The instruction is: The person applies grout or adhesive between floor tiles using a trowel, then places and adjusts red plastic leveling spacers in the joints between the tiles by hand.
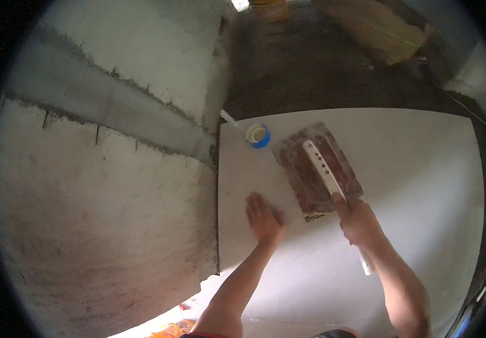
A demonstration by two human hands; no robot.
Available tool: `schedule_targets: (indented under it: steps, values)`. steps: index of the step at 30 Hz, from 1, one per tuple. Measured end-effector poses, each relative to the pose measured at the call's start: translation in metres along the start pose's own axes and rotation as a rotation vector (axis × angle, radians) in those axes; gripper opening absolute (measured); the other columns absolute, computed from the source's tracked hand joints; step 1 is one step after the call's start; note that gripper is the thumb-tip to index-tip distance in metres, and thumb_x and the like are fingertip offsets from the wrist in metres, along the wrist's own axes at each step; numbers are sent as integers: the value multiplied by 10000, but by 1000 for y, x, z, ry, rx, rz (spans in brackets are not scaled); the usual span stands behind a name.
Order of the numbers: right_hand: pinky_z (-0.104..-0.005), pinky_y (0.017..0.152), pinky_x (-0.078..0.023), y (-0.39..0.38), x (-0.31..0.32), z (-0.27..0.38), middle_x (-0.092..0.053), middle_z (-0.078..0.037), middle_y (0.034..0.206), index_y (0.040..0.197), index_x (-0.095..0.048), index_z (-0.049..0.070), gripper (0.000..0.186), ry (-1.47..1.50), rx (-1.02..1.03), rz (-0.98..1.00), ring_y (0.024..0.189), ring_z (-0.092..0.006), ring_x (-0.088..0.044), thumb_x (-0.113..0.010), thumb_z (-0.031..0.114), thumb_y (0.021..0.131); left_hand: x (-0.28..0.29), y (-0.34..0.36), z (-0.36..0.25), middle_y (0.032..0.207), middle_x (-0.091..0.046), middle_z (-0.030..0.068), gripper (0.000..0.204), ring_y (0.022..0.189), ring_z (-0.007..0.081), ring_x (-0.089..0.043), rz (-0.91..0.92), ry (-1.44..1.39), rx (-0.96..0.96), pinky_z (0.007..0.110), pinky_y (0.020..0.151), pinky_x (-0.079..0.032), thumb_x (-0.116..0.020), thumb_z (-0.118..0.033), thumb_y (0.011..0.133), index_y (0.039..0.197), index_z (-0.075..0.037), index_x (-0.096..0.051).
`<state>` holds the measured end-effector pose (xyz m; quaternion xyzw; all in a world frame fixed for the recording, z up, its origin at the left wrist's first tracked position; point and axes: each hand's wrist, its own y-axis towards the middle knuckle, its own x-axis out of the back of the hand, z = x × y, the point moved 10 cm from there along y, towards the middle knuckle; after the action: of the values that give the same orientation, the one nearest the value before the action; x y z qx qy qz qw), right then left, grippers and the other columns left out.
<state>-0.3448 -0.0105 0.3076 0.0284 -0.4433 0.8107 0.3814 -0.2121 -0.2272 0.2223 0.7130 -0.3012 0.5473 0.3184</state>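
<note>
A large white board (412, 169) lies below me. On it my right hand (355, 222) is closed round the long white handle of a flat rectangular tool (296, 163) with a worn red-brown plate; the handle's end sticks out below my hand. My left hand (262, 219) lies palm down on the board with fingers stretched out, left of the tool. Above it sits a small blue round item with a pale centre (263, 142), a tub or tape roll. A thin white object (227, 117) lies at the board's upper left corner.
A rough plastered wall (96, 197) with a grey band rises along the left. Dark floor (310, 73) lies beyond the board, with an orange bucket (268, 10) and a brown sheet (372, 28). Wires (468, 107) run at the right. Orange items (172, 329) lie at the lower edge.
</note>
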Motion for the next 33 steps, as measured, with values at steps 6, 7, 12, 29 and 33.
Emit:
schedule_targets:
  steps: [6,7,12,29,33]
  values:
    - [-437,528,-492,-55,24,-56,-610,-167,618,909,-550,4,487,-148,212,-211,536,-349,-617,-382,453,993,-24,-9,23,1458,-267,314,673,1379,434,-236,-49,52,-46,502,1143,-176,-483,-236,861,1398,115,-279]
    - [-427,518,-495,-42,18,-102,-619,-162,642,919,-552,7,510,-134,33,-144,532,-325,-612,-364,475,992,-23,-9,17,1458,-270,311,668,1375,434,-244,-34,44,-43,502,1141,-184,-479,-236,867,1398,116,-278]
    - [-463,564,-495,-73,45,-161,-625,-179,712,1001,-556,21,638,15,-252,35,602,-310,-606,-243,576,980,-29,-14,7,1457,-286,298,634,1367,422,-269,-93,167,-146,496,1132,-213,-431,-288,924,1394,115,-288]
    - [-385,559,-429,-209,137,-273,-523,-93,615,820,-588,-21,578,332,-209,-624,569,-187,-475,-435,518,964,-80,4,92,1440,-336,268,549,1327,392,-344,-69,937,-356,459,1091,-312,-374,-307,994,1378,85,-344]
    - [-392,531,-424,-242,121,-326,-492,-134,567,827,-569,-36,611,304,-130,-803,514,-209,-440,-416,540,962,-50,-1,51,1435,-342,273,548,1314,393,-366,-38,378,-208,452,1091,-317,-365,-302,997,1374,95,-343]
